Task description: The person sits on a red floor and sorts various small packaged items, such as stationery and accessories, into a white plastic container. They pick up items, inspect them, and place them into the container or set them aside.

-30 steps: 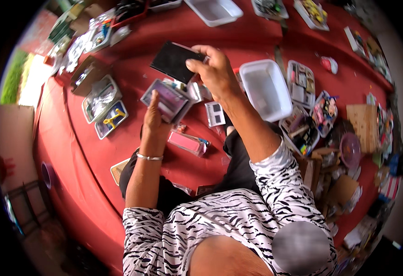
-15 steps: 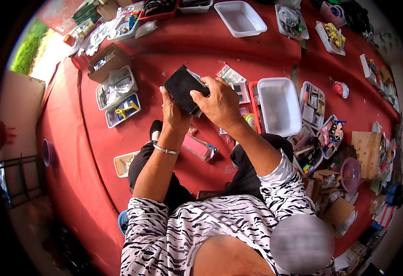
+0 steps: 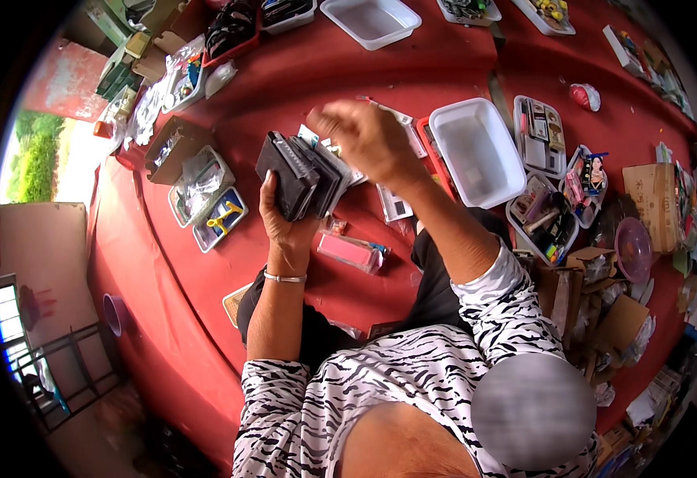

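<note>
Several flat black rectangular cases (image 3: pixel 294 177) are clamped in the left hand (image 3: pixel 286 227); the right hand (image 3: pixel 366 143) hovers apart, at their two o'clock, grip unclear.

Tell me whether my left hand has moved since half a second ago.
Yes: your left hand has shifted somewhat left, judged against the pink case lying to its right.

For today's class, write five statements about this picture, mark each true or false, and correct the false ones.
1. The left hand holds a black stack. True.
2. A white tub sits to the right of the right hand. True.
3. The pink case lies in that tub. False: the pink case lies on the red cloth.
4. A yellow tool lies to the left of the left hand. True.
5. The bracelet is on the right wrist. False: the bracelet is on the left wrist.
</note>
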Tool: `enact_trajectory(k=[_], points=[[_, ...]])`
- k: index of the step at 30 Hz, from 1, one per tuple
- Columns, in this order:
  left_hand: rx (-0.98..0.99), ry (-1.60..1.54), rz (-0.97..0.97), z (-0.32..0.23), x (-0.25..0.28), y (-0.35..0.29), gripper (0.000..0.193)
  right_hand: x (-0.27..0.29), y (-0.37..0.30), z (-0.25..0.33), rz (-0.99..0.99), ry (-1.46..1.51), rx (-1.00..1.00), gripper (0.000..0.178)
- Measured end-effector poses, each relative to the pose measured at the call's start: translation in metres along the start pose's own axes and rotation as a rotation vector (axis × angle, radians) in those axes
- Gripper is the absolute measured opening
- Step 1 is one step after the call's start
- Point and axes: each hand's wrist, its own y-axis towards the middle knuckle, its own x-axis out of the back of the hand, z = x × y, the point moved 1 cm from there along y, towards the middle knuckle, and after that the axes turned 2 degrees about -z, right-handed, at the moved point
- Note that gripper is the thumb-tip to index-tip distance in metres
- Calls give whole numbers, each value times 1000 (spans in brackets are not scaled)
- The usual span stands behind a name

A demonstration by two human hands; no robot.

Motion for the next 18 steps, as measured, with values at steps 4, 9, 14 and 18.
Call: enact_trajectory(k=[4, 9, 14, 18], points=[[61, -93, 34, 9, 2, 3, 53, 2, 10, -9, -6, 632, -108, 66], [170, -175, 142, 25, 11, 0, 60, -21, 4, -10, 284, 814, -316, 70], [155, -92, 10, 36, 7, -8, 60, -24, 5, -16, 232, 548, -118, 28], [170, -114, 51, 42, 6, -8, 51, -25, 2, -20, 42, 196, 4, 30]])
